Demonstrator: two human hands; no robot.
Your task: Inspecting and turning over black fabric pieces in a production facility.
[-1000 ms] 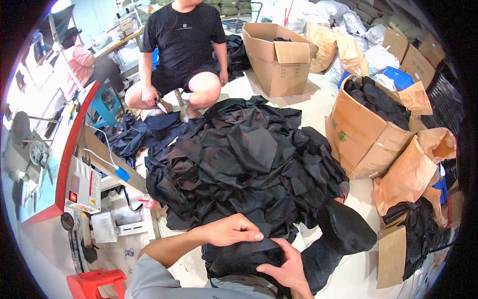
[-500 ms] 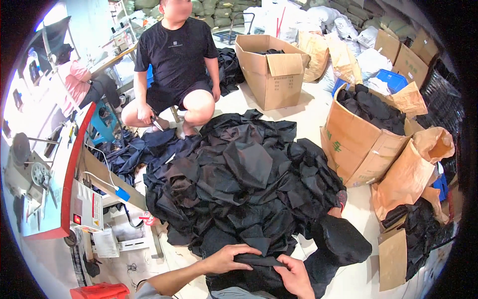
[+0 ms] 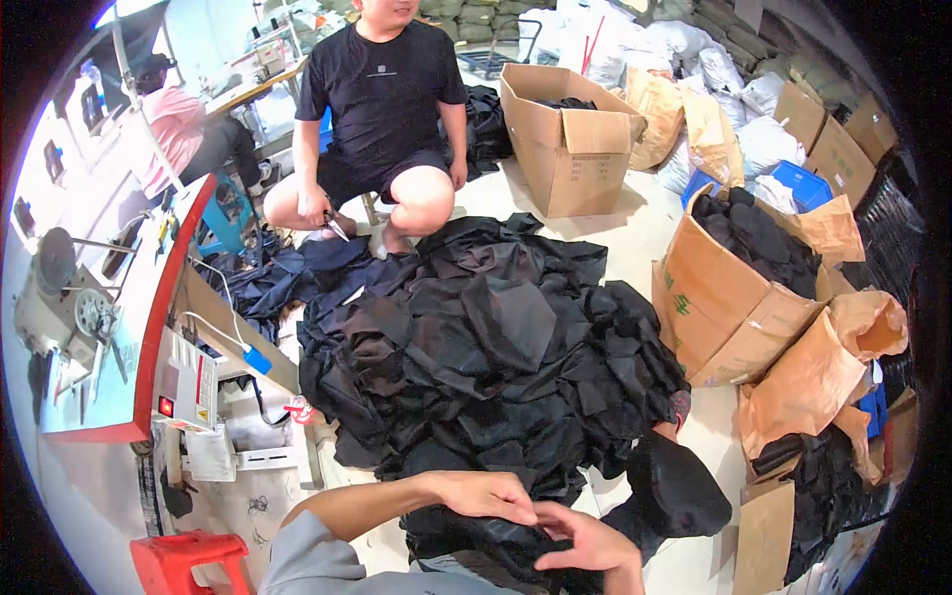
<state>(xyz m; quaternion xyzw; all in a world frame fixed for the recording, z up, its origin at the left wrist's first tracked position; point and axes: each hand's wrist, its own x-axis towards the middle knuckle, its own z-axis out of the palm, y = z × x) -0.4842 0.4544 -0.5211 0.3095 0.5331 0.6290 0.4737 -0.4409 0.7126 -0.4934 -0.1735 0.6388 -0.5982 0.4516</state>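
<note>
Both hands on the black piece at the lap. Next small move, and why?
Probably pull the black piece toward the lap, clear of the pile. Left hand lies on top, right hand pinches its edge, and it seems to lie against the pile's near edge.

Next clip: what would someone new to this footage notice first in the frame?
The big heap of black fabric pieces filling the middle of the floor stands out first. At the bottom edge, the left hand and right hand press on a dark piece of cloth in the lap. Behind the heap a seated person in a black shirt faces the camera, and open cardboard boxes stuffed with more dark fabric stand at the right.
</note>
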